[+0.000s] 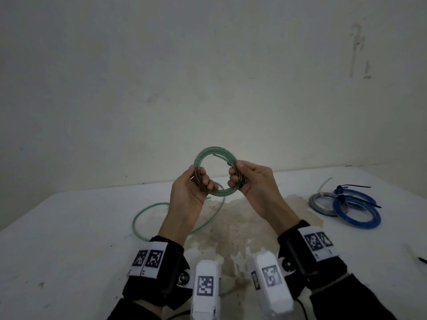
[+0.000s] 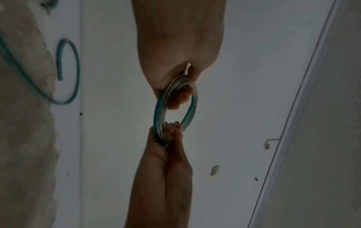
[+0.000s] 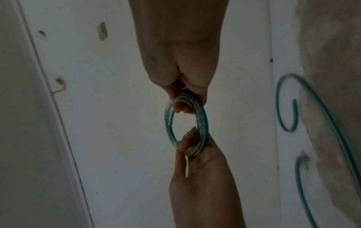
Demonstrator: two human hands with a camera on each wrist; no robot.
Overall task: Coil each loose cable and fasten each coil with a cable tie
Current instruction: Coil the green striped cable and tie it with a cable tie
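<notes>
We hold a green cable coil (image 1: 216, 174) above the white worktop (image 1: 69, 227), left hand (image 1: 188, 192) and right hand (image 1: 256, 188) each with a grip curled round opposite sides (its loose tail (image 1: 147, 211) trails on the worktop). Tied coils (image 1: 346, 207) lie right.

Head: dim, even light, soft focus | Wrists: darker, noisy, motion-blurred | Edges: wide-angle distortion | Glare: none
</notes>
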